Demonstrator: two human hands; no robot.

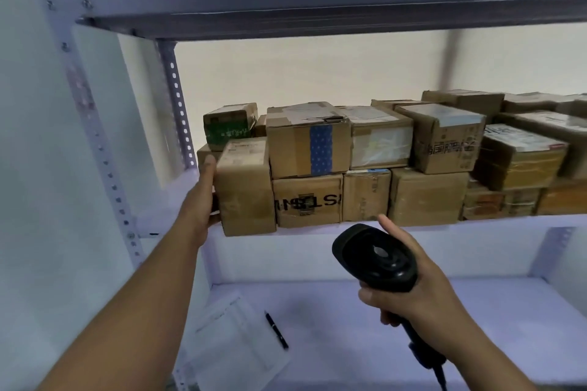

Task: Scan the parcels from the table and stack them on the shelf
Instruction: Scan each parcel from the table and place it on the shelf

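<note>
Left hand (pixel 200 200): fingers straight and together, laid flat on the left face of the parcel (pixel 246 187), fingertips near its top rear corner. Not wrapped round it, pressing sideways.

Parcel: plain brown carton at the left end of the middle shelf (pixel 178 225), right at the front edge and jutting a bit forward of the row. Right face tight against the neighbouring stack. Stood on end, front face taller than wide, long axis roughly vertical, label face up. Depth hard to judge.

Right hand (pixel 409 289): closed round the handle of the scanner (pixel 374 255), thumb up beside the head. Held below the shelf's front edge, right of the parcel, well apart from it.

Scanner: black, head window facing back toward the camera and slightly up. Long axis from head at upper left down to lower right through the fist, cable (pixel 440 376) leaving the butt.

Rest of the middle shelf: cartons in two layers, among them a green box (pixel 228 125) top left and a blue-taped carton (pixel 306 140) beside it.

Lower shelf (pixel 444 311): paper sheet (pixel 235 340) near the left front corner, pen (pixel 277 329) just beside its right edge.
</note>
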